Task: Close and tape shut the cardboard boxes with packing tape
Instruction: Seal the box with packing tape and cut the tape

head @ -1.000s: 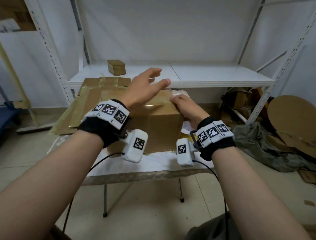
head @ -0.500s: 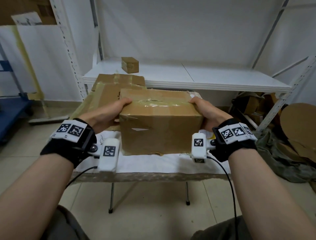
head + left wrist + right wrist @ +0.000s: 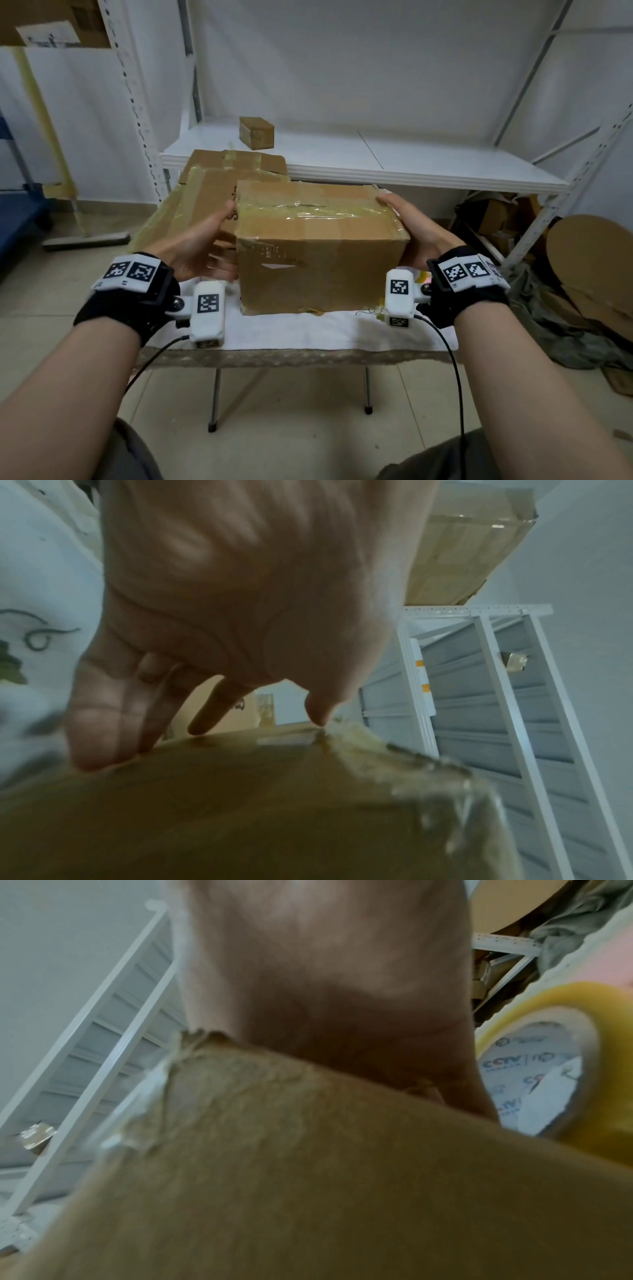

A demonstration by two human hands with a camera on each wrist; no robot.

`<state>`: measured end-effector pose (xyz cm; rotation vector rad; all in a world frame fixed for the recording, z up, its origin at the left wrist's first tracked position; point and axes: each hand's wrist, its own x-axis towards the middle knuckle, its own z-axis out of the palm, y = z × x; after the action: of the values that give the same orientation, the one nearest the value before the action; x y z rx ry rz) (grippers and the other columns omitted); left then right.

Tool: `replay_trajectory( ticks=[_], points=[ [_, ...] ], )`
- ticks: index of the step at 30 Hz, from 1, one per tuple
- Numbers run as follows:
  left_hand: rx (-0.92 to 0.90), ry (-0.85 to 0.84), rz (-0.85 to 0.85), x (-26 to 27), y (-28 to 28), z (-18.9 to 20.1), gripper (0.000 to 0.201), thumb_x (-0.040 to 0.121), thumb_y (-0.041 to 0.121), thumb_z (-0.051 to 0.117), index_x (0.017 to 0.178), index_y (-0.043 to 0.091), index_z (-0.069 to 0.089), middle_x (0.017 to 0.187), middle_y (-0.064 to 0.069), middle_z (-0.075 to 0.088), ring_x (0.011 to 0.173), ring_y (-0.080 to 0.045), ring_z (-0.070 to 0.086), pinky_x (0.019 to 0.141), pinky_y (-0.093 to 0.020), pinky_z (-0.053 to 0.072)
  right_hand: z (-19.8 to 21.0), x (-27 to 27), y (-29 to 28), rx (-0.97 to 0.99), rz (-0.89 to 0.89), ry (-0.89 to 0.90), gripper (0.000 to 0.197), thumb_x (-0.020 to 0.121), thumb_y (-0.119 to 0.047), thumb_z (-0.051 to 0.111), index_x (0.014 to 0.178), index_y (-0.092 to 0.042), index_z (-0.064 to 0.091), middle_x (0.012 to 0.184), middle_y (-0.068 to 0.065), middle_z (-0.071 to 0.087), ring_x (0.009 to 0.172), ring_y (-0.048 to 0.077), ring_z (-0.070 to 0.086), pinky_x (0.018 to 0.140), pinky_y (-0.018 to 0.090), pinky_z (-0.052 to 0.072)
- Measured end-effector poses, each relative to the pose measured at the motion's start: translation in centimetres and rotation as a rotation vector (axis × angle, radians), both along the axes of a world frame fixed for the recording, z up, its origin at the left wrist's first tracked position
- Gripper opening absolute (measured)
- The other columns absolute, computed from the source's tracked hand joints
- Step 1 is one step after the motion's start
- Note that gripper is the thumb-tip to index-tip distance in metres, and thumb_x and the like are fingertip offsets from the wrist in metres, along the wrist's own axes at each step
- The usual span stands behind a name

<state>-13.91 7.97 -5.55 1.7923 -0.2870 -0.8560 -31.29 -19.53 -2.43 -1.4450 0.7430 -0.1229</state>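
1. Left hand (image 3: 202,245): pressing flat against the left side of the cardboard box (image 3: 318,253), fingers (image 3: 103,723) lying straight along the panel, thumb tip touching the taped top edge.
2. Right hand (image 3: 416,228): pressing against the right side of the same box, thumb lying along the upper right edge; its fingers are hiding behind the box, so their curl cannot be told.
3. Cardboard box: sitting closed on the white-covered table (image 3: 294,334) between both hands, clear packing tape (image 3: 308,214) running glossy across its top seam. Small print on the front face is too blurred to read.
4. Tape roll (image 3: 561,1074): lying just beside the right hand, yellowish, its core showing "CCTV" printed repeatedly.
5. Flattened cardboard (image 3: 219,185): lying behind and left of the box, partly blocked by it; dark lettering is showing at its edge, unreadable.
6. Small box (image 3: 257,132): standing on the white shelf (image 3: 411,164) beyond the table, well apart.
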Motion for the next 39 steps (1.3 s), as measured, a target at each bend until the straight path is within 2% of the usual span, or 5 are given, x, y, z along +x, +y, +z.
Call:
replay_trajectory(
  ticks=[15, 24, 27, 33, 39],
  points=[
    [-0.244, -0.044, -0.011, -0.3, -0.4, 1.3, 0.047, 0.066, 0.084, 0.064, 0.092, 0.047, 0.076, 0.136, -0.007, 0.057, 0.12, -0.037, 0.056, 0.101, -0.056, 0.047, 0.7, -1.5, -3.0, 0.069, -0.086, -0.161, 0.045, 0.094, -0.057, 0.054, 0.109, -0.017, 0.069, 0.091, 0.009, 0.071, 0.081, 0.023, 0.064, 0.087, 0.039, 0.048],
    [-0.315, 0.087, 0.05, -1.2, -2.2, -0.3, 0.049, 0.079, 0.068, 0.062, 0.104, 0.027, 0.072, 0.07, -0.001, 0.07, 0.067, -0.014, 0.066, 0.072, -0.041, 0.06, -2.5, -0.6, -2.0, 0.054, -0.159, -0.116, 0.017, 0.099, -0.034, 0.053, 0.099, -0.02, 0.063, 0.081, 0.005, 0.058, 0.068, 0.021, 0.053, 0.061, 0.031, 0.045],
    [-0.311, 0.115, 0.04, -0.9, -2.2, -0.7, 0.05, 0.072, 0.075, 0.064, 0.092, 0.032, 0.079, 0.077, -0.001, 0.06, 0.076, -0.017, 0.05, 0.095, -0.048, 0.05, -3.3, -0.7, -1.8, 0.071, -0.081, -0.034, 0.012, 0.098, -0.023, 0.051, 0.087, -0.02, 0.055, 0.073, 0.003, 0.043, 0.058, 0.016, 0.029, 0.065, 0.034, 0.013],
    [-0.361, 0.102, 0.062, -1.5, -2.3, -0.3, 0.044, 0.081, 0.063, 0.057, 0.109, 0.03, 0.068, 0.07, -0.002, 0.075, 0.067, -0.015, 0.074, 0.063, -0.036, 0.063, -3.9, -0.9, -2.1, 0.088, -0.043, 0.007, 0.029, 0.1, -0.022, 0.053, 0.072, -0.019, 0.046, 0.062, 0.0, 0.035, 0.051, 0.014, 0.03, 0.054, 0.026, 0.036],
    [-0.469, 0.145, 0.039, -1.6, -2.1, -0.3, 0.041, 0.085, 0.061, 0.058, 0.098, 0.029, 0.08, 0.083, 0.003, 0.041, 0.072, -0.013, 0.039, 0.064, -0.033, 0.062, -3.4, -1.2, -2.3, 0.063, 0.11, 0.018, 0.043, 0.101, -0.036, 0.047, 0.064, -0.017, 0.041, 0.058, -0.002, 0.031, 0.053, 0.013, 0.024, 0.053, 0.025, 0.03]
  ],
)
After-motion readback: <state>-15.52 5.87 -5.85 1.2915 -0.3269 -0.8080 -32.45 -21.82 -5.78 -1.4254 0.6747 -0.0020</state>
